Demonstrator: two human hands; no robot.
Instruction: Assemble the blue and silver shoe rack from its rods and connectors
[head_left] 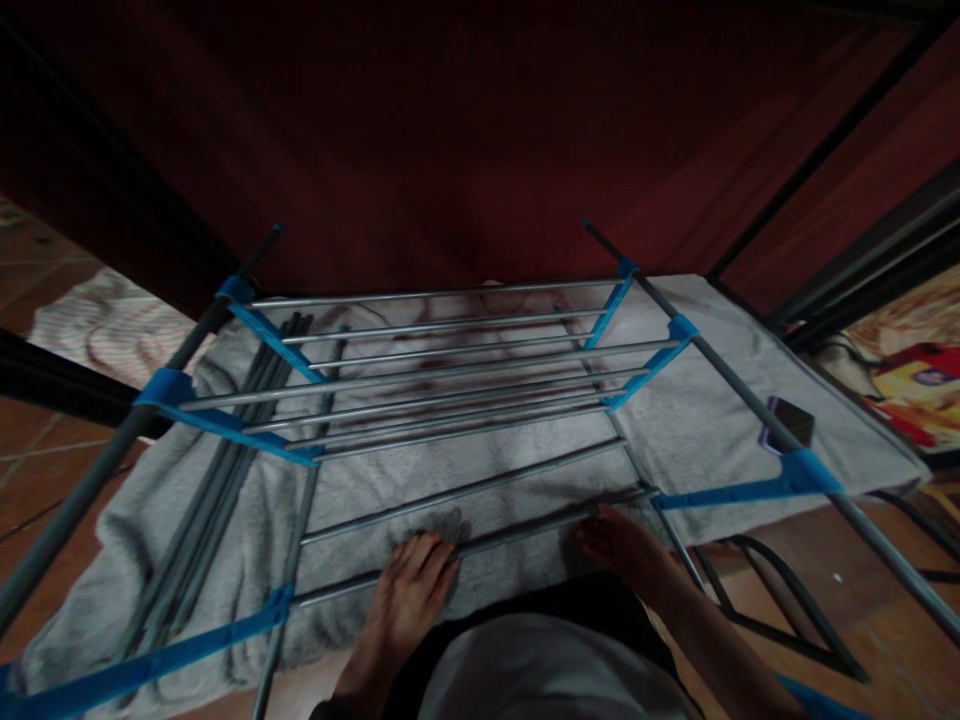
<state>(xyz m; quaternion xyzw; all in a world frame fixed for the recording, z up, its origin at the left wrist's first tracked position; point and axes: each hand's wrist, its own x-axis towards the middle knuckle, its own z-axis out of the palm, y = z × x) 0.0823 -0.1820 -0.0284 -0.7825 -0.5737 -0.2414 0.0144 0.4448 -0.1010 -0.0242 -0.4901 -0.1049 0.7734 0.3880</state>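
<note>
In front of me stands a partly put-together rack of grey metal tubes and blue plastic brackets, likely a drying rack. Its nearest cross rod (517, 535) runs between the two side tubes. My left hand (416, 585) is wrapped over this rod left of its middle, fingers pointing away from me. Close to the rod's right end, my right hand (619, 545) is closed round it, its fingers partly in shadow. A blue bracket (720, 495) joins the right side beyond that hand. Another blue bracket (180, 650) spans the lower left. Several parallel rods (450, 377) cross the rack farther off.
A grey fleece blanket (697, 390) lies underneath. Several loose grey tubes (214, 520) rest on it at the left. A phone (791, 424) lies on the right, partly behind a tube. Bent dark tubes (795, 600) are on the tiled floor. Red fabric (465, 150) hangs behind.
</note>
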